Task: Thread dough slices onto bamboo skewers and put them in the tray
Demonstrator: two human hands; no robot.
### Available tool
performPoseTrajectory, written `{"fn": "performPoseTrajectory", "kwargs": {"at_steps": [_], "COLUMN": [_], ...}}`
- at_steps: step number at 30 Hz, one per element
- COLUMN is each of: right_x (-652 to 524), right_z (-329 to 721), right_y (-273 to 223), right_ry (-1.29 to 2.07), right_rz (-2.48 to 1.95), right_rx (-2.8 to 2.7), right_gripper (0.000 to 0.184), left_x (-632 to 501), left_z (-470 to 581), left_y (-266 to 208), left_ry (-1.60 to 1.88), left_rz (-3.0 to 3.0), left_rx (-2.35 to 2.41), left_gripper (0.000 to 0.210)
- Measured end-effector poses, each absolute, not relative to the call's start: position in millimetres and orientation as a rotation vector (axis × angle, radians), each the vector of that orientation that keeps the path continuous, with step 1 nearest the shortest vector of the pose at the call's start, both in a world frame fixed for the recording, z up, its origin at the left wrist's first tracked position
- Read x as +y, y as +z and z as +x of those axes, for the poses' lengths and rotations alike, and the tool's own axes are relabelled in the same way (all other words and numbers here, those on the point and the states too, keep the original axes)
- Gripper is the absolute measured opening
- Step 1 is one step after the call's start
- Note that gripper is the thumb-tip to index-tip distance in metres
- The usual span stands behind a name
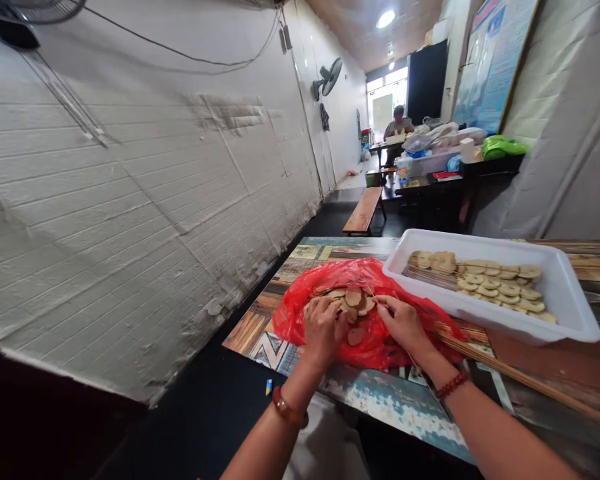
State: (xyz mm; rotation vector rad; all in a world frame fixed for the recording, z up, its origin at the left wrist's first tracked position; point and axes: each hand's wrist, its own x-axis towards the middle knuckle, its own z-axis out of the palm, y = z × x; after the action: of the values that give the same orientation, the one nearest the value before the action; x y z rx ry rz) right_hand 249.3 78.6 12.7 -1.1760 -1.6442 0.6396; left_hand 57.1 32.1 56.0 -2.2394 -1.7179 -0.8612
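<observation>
A crumpled red plastic bag (300,300) lies spread on the table, with a pile of thin, round tan slices (353,298) in its opening. Curled over the left side of the pile, my left hand (324,325) has its thumb and fingers closed around the edge of a slice, though the fingertips are partly hidden. My right hand (403,323) is at the pile's right side, its thumb and forefinger pinching a thin wooden skewer (372,293). The skewer's tip points up and left over the slices, and its back end runs under my palm.
A white plastic tub (573,303) at the right holds rows of skewered slices (500,283). A bundle of long skewers (530,383) lies on the patterned table (405,407). Beyond are a wooden bench (365,210), a cluttered dark table (430,189) and a seated person (399,123). A white wall (180,200) runs along the left.
</observation>
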Motion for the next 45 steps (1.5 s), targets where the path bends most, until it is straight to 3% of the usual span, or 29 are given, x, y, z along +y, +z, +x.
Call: {"fn": "performPoseTrajectory", "kwargs": {"at_steps": [7, 12, 18, 21, 24, 26, 32, 45], "right_x": [82, 84, 82, 79, 73, 68, 64, 66], "right_z": [248, 248, 247, 248, 247, 246, 241, 226], "right_y": [13, 13, 16, 21, 25, 27, 27, 27], "right_ry": [0.672, 0.712, 0.758, 0.797, 0.861, 0.915, 1.041, 1.399], "right_rz": [-1.159, -1.158, -1.140, -1.112, -1.093, -1.084, -1.084, -1.030], "right_rx": [-1.591, -1.559, -1.519, -1.493, -1.462, -1.448, -1.397, -1.213], "right_gripper": [0.030, 0.030, 0.029, 0.029, 0.030, 0.032, 0.033, 0.048], "left_x": [77, 79, 84, 84, 78, 73, 65, 52], "left_z": [85, 87, 90, 85, 76, 71, 73, 79], "left_y": [56, 51, 48, 44, 41, 39, 27, 25], "left_ry": [-0.552, -0.631, -1.153, -1.738, -2.361, -2.595, -2.843, -2.981], "left_rz": [-2.110, -2.119, -2.206, -2.238, -2.175, -2.123, -2.106, -2.190], "left_rx": [-1.811, -1.770, -1.811, -1.908, -2.103, -2.221, -2.229, -2.209], "left_gripper": [0.028, 0.020, 0.010, 0.009, 0.022, 0.031, 0.036, 0.032]}}
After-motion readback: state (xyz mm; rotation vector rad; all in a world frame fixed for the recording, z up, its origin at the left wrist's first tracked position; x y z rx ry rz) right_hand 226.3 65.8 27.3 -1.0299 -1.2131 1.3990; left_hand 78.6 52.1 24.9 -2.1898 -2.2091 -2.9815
